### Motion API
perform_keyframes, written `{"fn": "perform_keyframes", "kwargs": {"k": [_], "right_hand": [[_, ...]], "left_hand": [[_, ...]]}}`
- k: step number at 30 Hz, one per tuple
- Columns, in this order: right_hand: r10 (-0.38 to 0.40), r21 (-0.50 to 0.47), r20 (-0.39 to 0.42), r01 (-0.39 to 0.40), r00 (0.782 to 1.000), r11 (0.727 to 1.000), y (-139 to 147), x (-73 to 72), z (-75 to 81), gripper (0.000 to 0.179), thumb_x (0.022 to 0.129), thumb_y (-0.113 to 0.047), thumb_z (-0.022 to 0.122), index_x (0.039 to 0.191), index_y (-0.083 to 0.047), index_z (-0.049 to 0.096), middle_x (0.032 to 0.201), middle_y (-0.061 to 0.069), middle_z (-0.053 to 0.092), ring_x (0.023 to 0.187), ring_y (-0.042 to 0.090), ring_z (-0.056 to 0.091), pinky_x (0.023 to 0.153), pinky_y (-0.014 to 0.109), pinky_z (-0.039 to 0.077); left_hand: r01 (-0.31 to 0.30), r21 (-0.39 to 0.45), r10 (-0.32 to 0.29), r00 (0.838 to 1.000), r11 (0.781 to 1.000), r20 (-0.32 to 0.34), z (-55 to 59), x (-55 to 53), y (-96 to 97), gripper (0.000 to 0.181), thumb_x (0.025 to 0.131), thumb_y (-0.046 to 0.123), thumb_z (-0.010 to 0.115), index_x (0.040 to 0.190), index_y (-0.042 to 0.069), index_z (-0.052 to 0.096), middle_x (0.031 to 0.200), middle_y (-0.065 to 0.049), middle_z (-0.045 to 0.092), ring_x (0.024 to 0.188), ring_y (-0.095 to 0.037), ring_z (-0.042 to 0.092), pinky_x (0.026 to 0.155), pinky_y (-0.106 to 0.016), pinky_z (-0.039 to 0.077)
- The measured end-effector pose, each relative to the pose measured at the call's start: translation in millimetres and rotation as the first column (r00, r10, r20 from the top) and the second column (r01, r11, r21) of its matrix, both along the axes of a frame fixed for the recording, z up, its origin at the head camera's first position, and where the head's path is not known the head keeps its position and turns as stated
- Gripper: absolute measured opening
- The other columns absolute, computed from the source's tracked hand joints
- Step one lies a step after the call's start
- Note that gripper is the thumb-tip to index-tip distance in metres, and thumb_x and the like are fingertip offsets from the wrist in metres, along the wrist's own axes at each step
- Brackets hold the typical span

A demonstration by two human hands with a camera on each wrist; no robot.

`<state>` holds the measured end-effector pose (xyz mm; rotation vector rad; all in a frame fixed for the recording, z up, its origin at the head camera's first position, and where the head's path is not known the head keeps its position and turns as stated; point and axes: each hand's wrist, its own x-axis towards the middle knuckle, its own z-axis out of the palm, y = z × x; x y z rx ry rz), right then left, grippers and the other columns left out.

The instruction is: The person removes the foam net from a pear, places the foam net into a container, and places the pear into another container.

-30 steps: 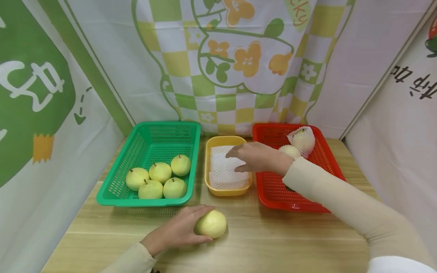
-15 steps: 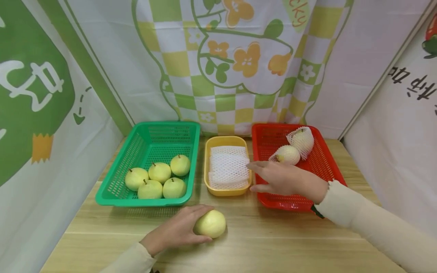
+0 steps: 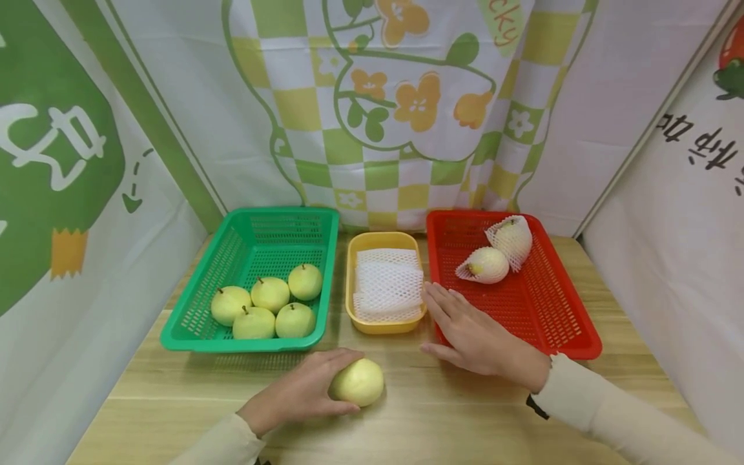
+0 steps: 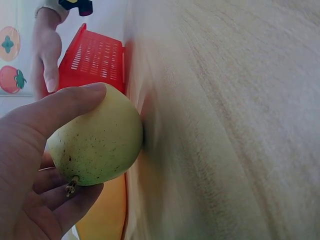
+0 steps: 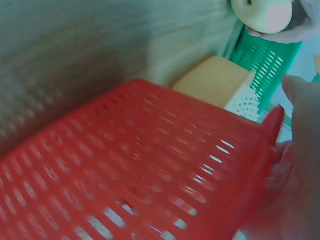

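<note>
My left hand (image 3: pixel 308 391) grips a pale yellow-green pear (image 3: pixel 359 383) on the wooden table, in front of the yellow tray. In the left wrist view the thumb lies over the pear (image 4: pixel 102 140) and fingers curl beneath, with its stem toward the palm. My right hand (image 3: pixel 473 336), fingers extended and holding nothing, is over the front left corner of the red basket (image 3: pixel 572 310). Its fingertips are right by the edge of the yellow tray (image 3: pixel 386 328). White foam net sleeves (image 3: pixel 388 284) lie in that tray.
On the left stands a green basket (image 3: pixel 250 345) with several bare pears (image 3: pixel 254 323) near its front. Two pears in foam nets, one at the back (image 3: pixel 511 239) and one nearer (image 3: pixel 487 265), lie in the red basket. A patterned curtain (image 3: pixel 401 155) hangs behind.
My right hand has moved from above the yellow tray rightward and back toward me, to the red basket's front corner, uncovering the netted pears. My left hand keeps holding the pear in place.
</note>
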<state>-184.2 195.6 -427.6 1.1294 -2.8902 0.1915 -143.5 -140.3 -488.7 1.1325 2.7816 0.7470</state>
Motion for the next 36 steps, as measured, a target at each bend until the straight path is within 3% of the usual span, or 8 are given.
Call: {"fn": "perform_keyframes", "kwargs": {"k": [7,11,15,21,25,29,33,36], "right_hand": [[-0.008,0.016,-0.088,0.009,0.996,1.0,-1,2.0,-18.5,0.093,0.103,-0.054,0.06,0.165,0.006,0.023,0.175,0.024,0.019,0.163,0.041,0.021,0.131,0.055,0.029],[-0.001,0.031,-0.166,0.006,0.986,1.0,-1,3.1,-24.2,0.091,0.103,-0.051,0.063,0.164,0.006,0.026,0.174,0.025,0.021,0.162,0.042,0.025,0.13,0.054,0.033],[0.005,0.049,-0.245,0.007,0.97,0.999,-2,3.4,-28.1,0.086,0.102,-0.043,0.066,0.162,0.007,0.031,0.172,0.027,0.028,0.159,0.042,0.031,0.128,0.053,0.037],[-0.003,0.056,-0.278,0.019,0.961,0.998,-3,2.9,-30.1,0.083,0.102,-0.04,0.067,0.161,0.007,0.033,0.17,0.026,0.031,0.159,0.041,0.033,0.128,0.052,0.038],[-0.008,0.062,-0.28,0.026,0.96,0.998,-3,2.7,-30.2,0.083,0.101,-0.041,0.068,0.161,0.006,0.034,0.17,0.026,0.032,0.159,0.041,0.034,0.127,0.052,0.038],[-0.012,0.064,-0.28,0.031,0.96,0.997,-2,2.7,-30.0,0.083,0.1,-0.04,0.068,0.161,0.006,0.034,0.17,0.026,0.033,0.159,0.041,0.034,0.127,0.052,0.038],[-0.011,0.067,-0.279,0.03,0.96,0.997,-3,2.2,-30.3,0.083,0.101,-0.04,0.068,0.161,0.006,0.034,0.17,0.025,0.032,0.159,0.04,0.033,0.128,0.052,0.038],[-0.01,0.069,-0.274,0.03,0.962,0.997,-4,1.9,-30.6,0.082,0.101,-0.04,0.067,0.161,0.005,0.033,0.171,0.025,0.032,0.159,0.04,0.033,0.128,0.051,0.038]], "left_hand": [[0.032,-0.02,-0.032,0.999,0.999,-0.022,5.1,0.6,-0.6,0.079,0.08,0.037,0.092,0.143,0.001,0.061,0.14,-0.012,0.07,0.127,-0.03,0.069,0.109,-0.047,0.058],[0.07,-0.048,-0.073,0.995,0.996,-0.062,17.9,2.3,-1.3,0.079,0.08,0.037,0.093,0.142,0.0,0.061,0.138,-0.012,0.07,0.125,-0.03,0.07,0.107,-0.045,0.059],[0.104,-0.071,-0.111,0.988,0.992,-0.108,42.8,4.3,-3.9,0.076,0.079,0.039,0.093,0.141,0.005,0.063,0.137,-0.006,0.072,0.121,-0.023,0.071,0.102,-0.04,0.062],[0.128,-0.101,-0.144,0.975,0.987,-0.172,96.3,-0.9,-21.6,0.072,0.075,0.033,0.095,0.138,0.011,0.065,0.13,-0.004,0.073,0.111,-0.021,0.073,0.089,-0.034,0.065],[0.074,-0.151,-0.104,0.974,0.986,-0.2,131.3,-14.2,-40.6,0.071,0.076,0.031,0.095,0.136,0.009,0.066,0.132,-0.006,0.071,0.114,-0.024,0.071,0.088,-0.038,0.065],[-0.001,-0.155,-0.032,0.977,0.988,-0.211,156.7,-34.8,-63.3,0.07,0.074,0.026,0.096,0.135,0.006,0.067,0.131,-0.009,0.072,0.111,-0.026,0.072,0.082,-0.037,0.064],[-0.085,-0.179,0.042,0.971,0.98,-0.234,170.8,-61.4,-89.5,0.066,0.073,0.021,0.095,0.131,0.002,0.069,0.125,-0.013,0.074,0.106,-0.03,0.072,0.077,-0.038,0.063],[-0.142,-0.23,0.086,0.968,0.963,-0.237,173.5,-85.8,-111.4,0.066,0.072,0.021,0.095,0.129,-0.002,0.069,0.123,-0.017,0.074,0.104,-0.034,0.072,0.076,-0.044,0.062]]}}
